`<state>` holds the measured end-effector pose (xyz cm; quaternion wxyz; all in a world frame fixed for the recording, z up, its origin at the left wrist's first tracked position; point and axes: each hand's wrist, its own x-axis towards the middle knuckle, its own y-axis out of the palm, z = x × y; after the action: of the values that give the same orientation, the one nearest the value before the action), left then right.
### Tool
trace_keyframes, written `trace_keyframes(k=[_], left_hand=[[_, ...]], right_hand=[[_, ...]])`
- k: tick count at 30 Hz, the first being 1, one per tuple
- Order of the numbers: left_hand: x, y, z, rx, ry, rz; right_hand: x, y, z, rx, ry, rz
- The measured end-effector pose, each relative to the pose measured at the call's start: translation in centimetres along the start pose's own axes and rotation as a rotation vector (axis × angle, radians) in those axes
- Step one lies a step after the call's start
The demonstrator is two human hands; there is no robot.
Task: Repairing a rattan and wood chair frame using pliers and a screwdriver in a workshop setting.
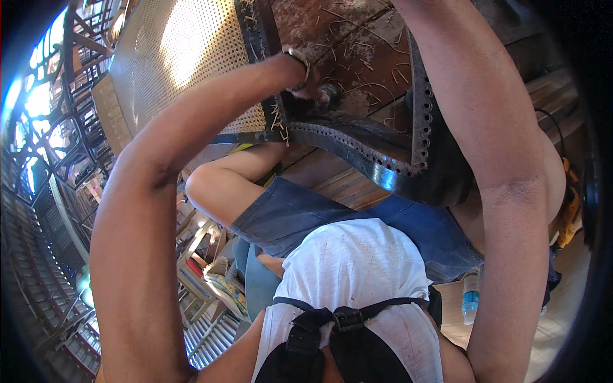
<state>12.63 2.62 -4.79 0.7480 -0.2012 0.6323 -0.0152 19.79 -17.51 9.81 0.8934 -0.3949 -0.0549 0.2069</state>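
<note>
- Fingers of the left hand (311,90) bent low inside the dark wooden frame, at a dark, shiny object (330,93); too blurred to tell whether grasped or just touched.
- Curved, holed rail (377,172) lies just bodyward of those fingers; long axis sweeps left to right across the lap, left end nearer the left hand.
- Straight holed rail (421,118) sits well right, beside the right forearm (472,108).
- Right hand beyond top edge; finger state unknown.
- Cane panel (211,64) left, partly under left forearm (211,105).
</note>
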Motion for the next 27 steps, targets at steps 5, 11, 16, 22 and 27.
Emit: trace_keyframes(k=[5,11,16,22,27], left_hand=[[0.9,3.6,1.1,-0.023,0.106,0.193],[2.3,2.4,1.2,-0.066,0.138,0.339],[2.3,2.4,0.9,-0.066,0.112,0.300],[1.0,1.7,-0.1,-0.042,0.122,0.284],[1.2,2.3,1.3,-0.115,0.107,0.258]], right_hand=[[0.4,0.7,1.0,0.025,-0.046,-0.100],[0.0,0.5,1.0,-0.018,-0.032,-0.098],[-0.7,0.1,1.7,-0.010,0.017,-0.080],[-1.1,0.0,1.7,-0.001,0.037,-0.054],[-0.7,0.1,2.4,0.011,0.016,-0.065]])
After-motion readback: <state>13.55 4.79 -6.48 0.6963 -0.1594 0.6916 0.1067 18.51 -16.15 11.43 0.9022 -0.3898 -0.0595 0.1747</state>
